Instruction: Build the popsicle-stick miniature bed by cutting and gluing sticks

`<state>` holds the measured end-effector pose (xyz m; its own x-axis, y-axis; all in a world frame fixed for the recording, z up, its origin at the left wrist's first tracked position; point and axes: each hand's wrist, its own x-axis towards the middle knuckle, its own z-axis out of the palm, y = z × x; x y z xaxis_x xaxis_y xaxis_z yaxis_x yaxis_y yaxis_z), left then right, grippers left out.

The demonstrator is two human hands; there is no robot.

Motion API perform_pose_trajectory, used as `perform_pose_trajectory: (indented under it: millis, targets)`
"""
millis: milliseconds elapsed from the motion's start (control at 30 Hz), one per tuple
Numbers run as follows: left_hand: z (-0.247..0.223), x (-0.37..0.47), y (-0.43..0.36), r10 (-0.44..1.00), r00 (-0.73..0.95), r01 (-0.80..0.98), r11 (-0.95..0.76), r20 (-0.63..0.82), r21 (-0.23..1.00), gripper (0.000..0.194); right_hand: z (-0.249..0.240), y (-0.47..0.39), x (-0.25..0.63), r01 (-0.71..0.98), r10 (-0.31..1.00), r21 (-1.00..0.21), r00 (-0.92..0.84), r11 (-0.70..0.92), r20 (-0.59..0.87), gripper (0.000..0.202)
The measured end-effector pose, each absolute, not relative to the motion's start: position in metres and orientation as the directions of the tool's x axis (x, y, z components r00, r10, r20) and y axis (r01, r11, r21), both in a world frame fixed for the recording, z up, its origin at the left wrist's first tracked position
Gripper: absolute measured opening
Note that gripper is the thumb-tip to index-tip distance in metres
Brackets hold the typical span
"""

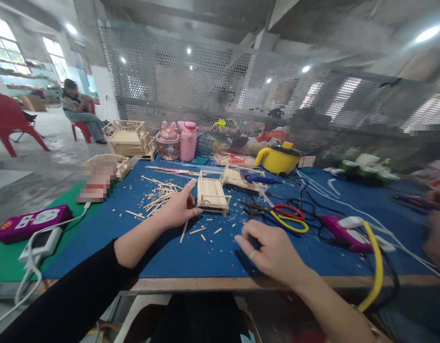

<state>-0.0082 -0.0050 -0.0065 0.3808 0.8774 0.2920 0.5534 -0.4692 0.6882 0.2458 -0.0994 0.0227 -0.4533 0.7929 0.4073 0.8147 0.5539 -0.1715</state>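
Note:
A small bed-shaped frame (212, 191) built from thin wooden sticks stands on the blue tabletop. My left hand (179, 207) is at its left side, index finger stretched out and thumb by the front left corner; whether it touches or only borders the frame is hard to tell. To the right, my right hand (273, 245) hovers over the table's front part with fingers bent and thumb apart, nothing visible in it. Just beyond it lie scissors (277, 211) with red and yellow handles. A blue glue gun (261, 178) rests against a second stick frame (237, 177).
Loose sticks (163, 195) and offcuts lie around my left hand. Behind are larger stick frames (129, 138), a pink bottle (187, 143) and a yellow pot (280, 159). Cords and a purple power strip (348, 233) lie right; another person's hand (437, 214) is at the right edge.

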Motion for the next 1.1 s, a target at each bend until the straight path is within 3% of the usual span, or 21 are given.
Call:
perform_pose_trajectory:
  millis: [67, 133, 200, 300, 467, 633, 733, 833, 933, 1100]
  targets:
    - [0.001, -0.019, -0.004, 0.869, 0.385, 0.591, -0.49, 0.31, 0.64, 0.078, 0.018, -0.095, 0.275, 0.922, 0.868, -0.138, -0.279, 0.361, 0.41, 0.03]
    - [0.007, -0.03, -0.002, 0.879, 0.346, 0.641, -0.477, 0.329, 0.601, 0.068, 0.011, -0.079, 0.308, 0.989, 0.91, -0.098, -0.065, 0.115, 0.409, 0.025]
    - [0.01, -0.04, 0.002, 0.891, 0.299, 0.707, -0.447, 0.341, 0.548, 0.056, 0.006, -0.06, 0.339, 0.999, 0.95, -0.04, -0.007, 0.02, 0.311, 0.03]
    - [0.009, -0.051, 0.008, 0.916, 0.259, 0.802, -0.381, 0.307, 0.459, 0.045, 0.003, -0.042, 0.362, 0.998, 0.973, -0.011, -0.064, 0.068, 0.22, 0.038]
    - [0.004, -0.065, 0.016, 0.942, 0.234, 0.871, -0.313, 0.24, 0.379, 0.035, 0.011, -0.059, 0.341, 0.995, 0.962, 0.04, -0.1, 0.093, 0.253, 0.037]
    - [0.01, -0.083, 0.021, 0.958, 0.138, 0.922, -0.217, 0.251, 0.321, 0.03, 0.009, -0.076, 0.306, 0.982, 0.969, 0.008, -0.19, 0.191, 0.16, 0.039]
    - [0.013, -0.093, 0.022, 0.962, 0.072, 0.941, -0.153, 0.264, 0.3, 0.03, 0.005, -0.075, 0.293, 0.987, 0.983, 0.033, -0.157, 0.154, 0.095, 0.024]
    - [0.013, -0.097, 0.022, 0.961, 0.05, 0.946, -0.133, 0.271, 0.295, 0.027, 0.003, -0.076, 0.287, 0.996, 0.996, 0.075, -0.052, 0.046, 0.076, 0.024]
    - [0.013, -0.098, 0.02, 0.953, 0.03, 0.945, -0.125, 0.302, 0.301, 0.029, 0.007, -0.087, 0.285, 1.0, 0.989, 0.014, 0.025, -0.027, 0.142, 0.031]
    - [0.016, -0.098, 0.018, 0.926, -0.012, 0.936, -0.123, 0.377, 0.33, 0.03, 0.027, -0.123, 0.288, 0.942, 0.931, -0.332, 0.152, -0.035, 0.333, 0.03]
